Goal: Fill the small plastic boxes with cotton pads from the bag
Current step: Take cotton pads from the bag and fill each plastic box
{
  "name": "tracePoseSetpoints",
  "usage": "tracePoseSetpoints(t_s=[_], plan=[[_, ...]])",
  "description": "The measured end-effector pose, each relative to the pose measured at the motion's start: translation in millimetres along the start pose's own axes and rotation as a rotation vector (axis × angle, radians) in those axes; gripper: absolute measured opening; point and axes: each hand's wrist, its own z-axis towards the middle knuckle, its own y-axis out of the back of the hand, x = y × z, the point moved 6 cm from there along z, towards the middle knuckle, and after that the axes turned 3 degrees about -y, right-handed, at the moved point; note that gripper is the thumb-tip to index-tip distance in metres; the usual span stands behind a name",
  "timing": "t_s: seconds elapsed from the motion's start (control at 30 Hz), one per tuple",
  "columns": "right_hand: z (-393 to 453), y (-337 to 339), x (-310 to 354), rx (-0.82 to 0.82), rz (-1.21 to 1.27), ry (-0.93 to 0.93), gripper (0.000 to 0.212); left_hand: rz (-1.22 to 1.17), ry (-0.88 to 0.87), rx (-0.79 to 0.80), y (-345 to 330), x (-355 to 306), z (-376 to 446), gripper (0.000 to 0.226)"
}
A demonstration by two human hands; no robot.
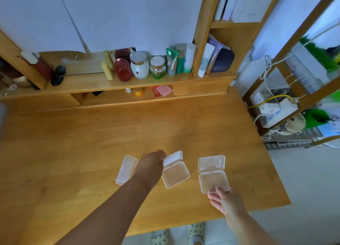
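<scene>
Boxes open, left hand (152, 165) pinching middle lid (173, 158), right hand (227, 200) gripping right box (213, 181)

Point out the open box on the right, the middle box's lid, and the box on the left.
Right box (213, 181), head view, on its clear base.
Middle box lid (173, 158), head view, on the raised white lid.
Left box (126, 169), head view, on its top face.

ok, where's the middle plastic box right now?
In the head view, the middle box lies open on the wooden table, between the left box and the right box. The left hand holds its raised lid.
</scene>
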Motion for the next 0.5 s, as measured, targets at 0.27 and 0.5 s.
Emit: tracePoseSetpoints(t_s=[0.27, 0.5], plan=[[4, -16, 0, -0.095, -0.051, 0.102, 0.013, 0.106, -0.046, -0.433, 52, 30, -41, 0.051], [5, -20, 0, -0.135, -0.076, 0.163, 0.013, 0.013, 0.353, -0.107, 29, 112, -74, 0.024]])
